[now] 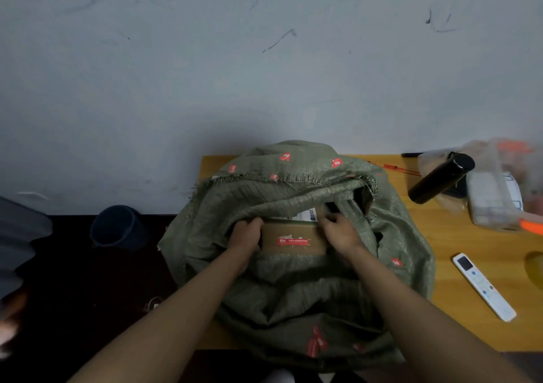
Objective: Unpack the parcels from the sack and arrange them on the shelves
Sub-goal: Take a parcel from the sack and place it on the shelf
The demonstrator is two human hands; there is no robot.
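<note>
A green woven sack (pixel 296 288) with small red marks sits on a yellow wooden surface (pixel 458 291), its mouth pulled open toward the wall. Both hands reach into the opening. The left hand (pixel 246 233) grips the left end of a brown cardboard box (pixel 293 237), fingers curled over its top edge, and the right hand (pixel 340 231) grips the right end the same way, fingers curled down behind the box. The box lies inside the sack mouth, held between the two hands, with a red strip label on its front face. Just behind it, deeper in the sack, a parcel with a white label (pixel 307 215) shows partly under the fabric.

To the right on the surface, a black bottle (pixel 440 177) stands near the back edge. Beside it lies a clear plastic bag (pixel 493 188) holding pale items that cannot be made out. A white remote (pixel 483 286) lies flat nearer the front, well apart from the sack. A dark bucket (pixel 117 226) stands on the floor to the left of the surface, against the wall.
</note>
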